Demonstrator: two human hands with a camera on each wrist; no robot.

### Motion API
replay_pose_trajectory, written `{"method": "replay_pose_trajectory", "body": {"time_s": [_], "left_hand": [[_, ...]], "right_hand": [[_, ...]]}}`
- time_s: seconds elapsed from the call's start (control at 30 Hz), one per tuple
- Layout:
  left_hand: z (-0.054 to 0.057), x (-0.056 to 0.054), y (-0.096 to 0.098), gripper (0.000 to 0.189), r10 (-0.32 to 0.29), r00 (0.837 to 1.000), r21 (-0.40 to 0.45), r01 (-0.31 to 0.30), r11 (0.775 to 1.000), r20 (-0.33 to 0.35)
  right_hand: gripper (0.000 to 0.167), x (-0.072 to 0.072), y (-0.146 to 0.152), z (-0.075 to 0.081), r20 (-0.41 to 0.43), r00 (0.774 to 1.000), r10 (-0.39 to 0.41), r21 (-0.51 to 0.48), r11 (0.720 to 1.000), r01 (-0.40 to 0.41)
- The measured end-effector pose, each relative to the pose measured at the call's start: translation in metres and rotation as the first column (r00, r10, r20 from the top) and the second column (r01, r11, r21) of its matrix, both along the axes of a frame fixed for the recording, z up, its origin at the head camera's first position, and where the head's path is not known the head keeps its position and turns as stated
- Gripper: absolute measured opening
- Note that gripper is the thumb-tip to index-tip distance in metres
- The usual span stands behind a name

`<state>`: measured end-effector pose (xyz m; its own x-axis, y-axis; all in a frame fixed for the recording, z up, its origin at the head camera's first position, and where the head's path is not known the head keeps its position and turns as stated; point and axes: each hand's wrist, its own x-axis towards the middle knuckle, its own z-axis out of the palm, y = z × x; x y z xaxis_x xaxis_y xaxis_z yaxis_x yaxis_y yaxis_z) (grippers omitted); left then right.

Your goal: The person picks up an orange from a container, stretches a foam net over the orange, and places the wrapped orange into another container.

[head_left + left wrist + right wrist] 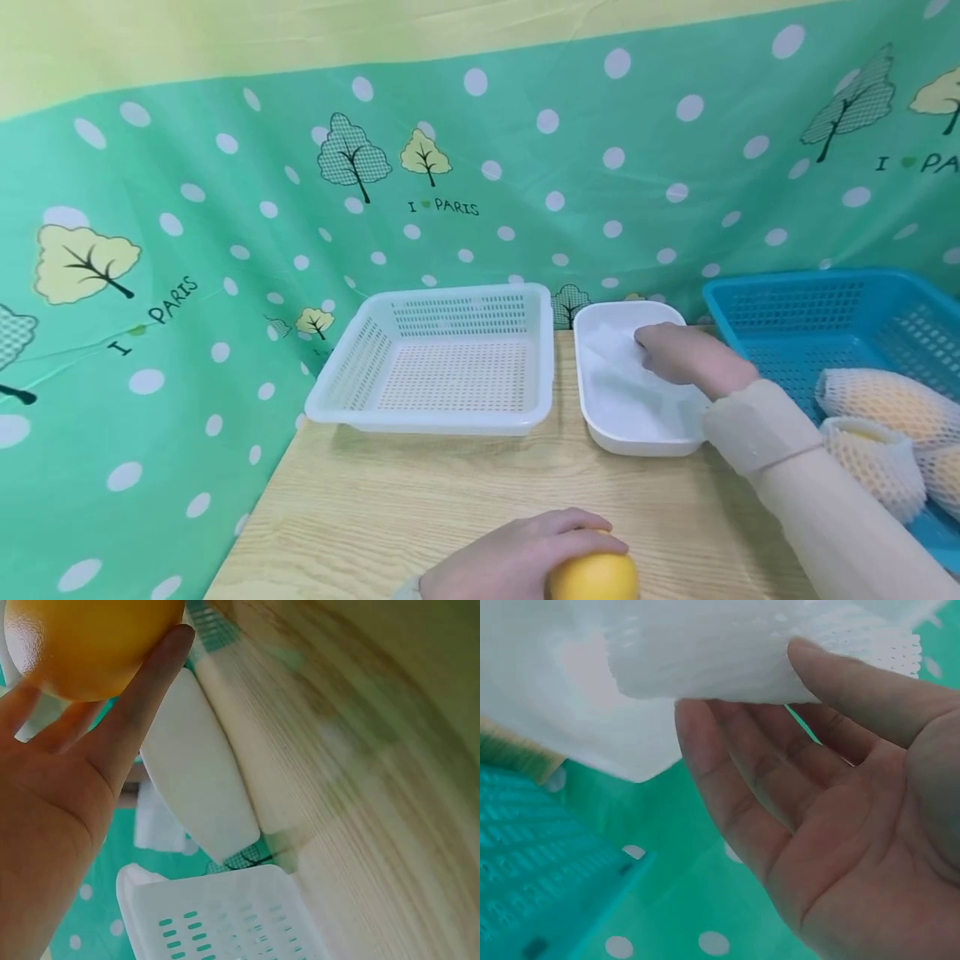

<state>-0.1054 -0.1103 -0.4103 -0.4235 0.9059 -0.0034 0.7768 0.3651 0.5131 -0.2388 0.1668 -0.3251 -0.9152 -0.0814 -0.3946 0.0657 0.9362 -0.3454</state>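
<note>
My left hand (517, 557) grips a round orange (597, 577) low in the head view, near the table's front. In the left wrist view the orange's glossy skin shows above the curled fingers (142, 701). Farther back, my right hand (693, 358) is over a white plastic bin (637, 437). Between thumb and fingers it pinches a white foam net sleeve (720, 664), seen in the right wrist view against the bin's white wall. The sleeve blends into the bin in the head view.
Left of the bin stands a white slotted basket (442, 427). A blue basket (795, 292) on the right holds several fruits in foam nets (888, 404). Behind the wooden table (405, 500) hangs a green dotted cloth (480, 150), which also covers the left side.
</note>
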Motion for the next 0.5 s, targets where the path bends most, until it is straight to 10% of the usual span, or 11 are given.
{"method": "replay_pose_trajectory", "body": {"time_s": [0.17,0.5], "left_hand": [[-0.002,-0.002,0.0,0.066,0.003,1.0,0.027,-0.003,1.0,-0.013],[-0.006,0.0,0.004,0.074,0.116,0.992,0.035,-0.115,0.993,-0.043]], "right_hand": [[0.049,0.015,0.0,0.008,-0.179,0.968,0.174,0.074,0.984,-0.163],[0.031,0.063,0.005,0.006,-0.47,0.874,0.122,-0.102,0.976,-0.191]]}}
